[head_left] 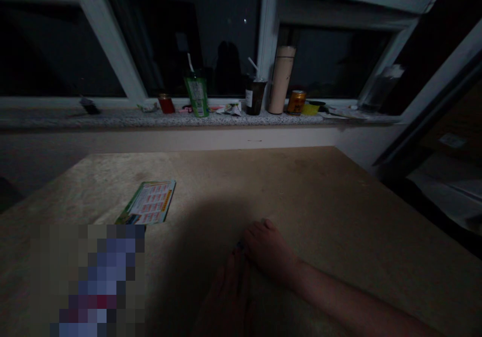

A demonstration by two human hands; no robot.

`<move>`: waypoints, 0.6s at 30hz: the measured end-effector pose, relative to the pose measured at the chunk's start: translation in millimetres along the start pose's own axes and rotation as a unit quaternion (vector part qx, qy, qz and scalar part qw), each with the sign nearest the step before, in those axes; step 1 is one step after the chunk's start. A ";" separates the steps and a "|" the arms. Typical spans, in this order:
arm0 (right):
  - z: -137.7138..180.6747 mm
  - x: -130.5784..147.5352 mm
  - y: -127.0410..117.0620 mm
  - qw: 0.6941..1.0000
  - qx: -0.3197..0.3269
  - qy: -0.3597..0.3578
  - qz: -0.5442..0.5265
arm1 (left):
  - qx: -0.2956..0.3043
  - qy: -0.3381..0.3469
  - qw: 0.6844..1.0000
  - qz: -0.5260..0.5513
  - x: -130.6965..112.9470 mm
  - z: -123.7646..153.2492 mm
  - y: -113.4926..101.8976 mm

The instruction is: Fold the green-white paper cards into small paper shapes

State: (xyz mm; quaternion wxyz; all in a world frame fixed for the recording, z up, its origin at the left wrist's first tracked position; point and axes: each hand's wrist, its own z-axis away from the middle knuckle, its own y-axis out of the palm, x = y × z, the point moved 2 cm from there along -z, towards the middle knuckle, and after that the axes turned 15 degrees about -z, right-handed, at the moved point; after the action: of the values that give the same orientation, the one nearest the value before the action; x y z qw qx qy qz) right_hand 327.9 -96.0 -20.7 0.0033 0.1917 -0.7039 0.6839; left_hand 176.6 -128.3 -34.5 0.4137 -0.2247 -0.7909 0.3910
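Two hands meet on the wooden table (339, 201), both in deep shadow. Right hand (269, 249) lies curled, fingers narrow, closed around a small dark object (240, 246) with a bluish edge; it sits toward the near edge from the calendar card (148, 204). Left hand (228, 292) touches the right; finger spread: can't tell, too dark. Object looks light and rigid, probably pinch-sized, best gripped at its sides. Beyond the card, a windowsill holds a green cup (196, 95) and tan flask (280, 78).
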 end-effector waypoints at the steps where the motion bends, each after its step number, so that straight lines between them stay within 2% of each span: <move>1: 0.2 -0.2 0.3 1.000 -0.003 -0.001 0.002 | 0.001 0.002 1.000 0.000 -0.2 0.0 0.3; 6: 0.3 -1.1 1.6 1.000 -0.005 0.003 -0.004 | 0.003 0.005 1.000 -0.006 -3.1 -2.5 1.6; 11: 0.7 0.7 -1.0 1.000 0.000 0.006 0.001 | 0.029 0.023 0.999 -0.010 -3.9 -8.1 0.6; 18: -0.1 -0.2 1.1 1.000 -0.005 0.002 0.011 | 0.034 -0.004 0.997 0.073 0.2 -1.2 4.6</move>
State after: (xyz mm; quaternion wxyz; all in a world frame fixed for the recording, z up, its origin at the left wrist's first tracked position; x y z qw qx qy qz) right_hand 327.7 -95.9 -21.9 -0.0013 0.1826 -0.7091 0.6811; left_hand 177.7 -124.9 -37.6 0.3885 -0.2664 -0.7599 0.4480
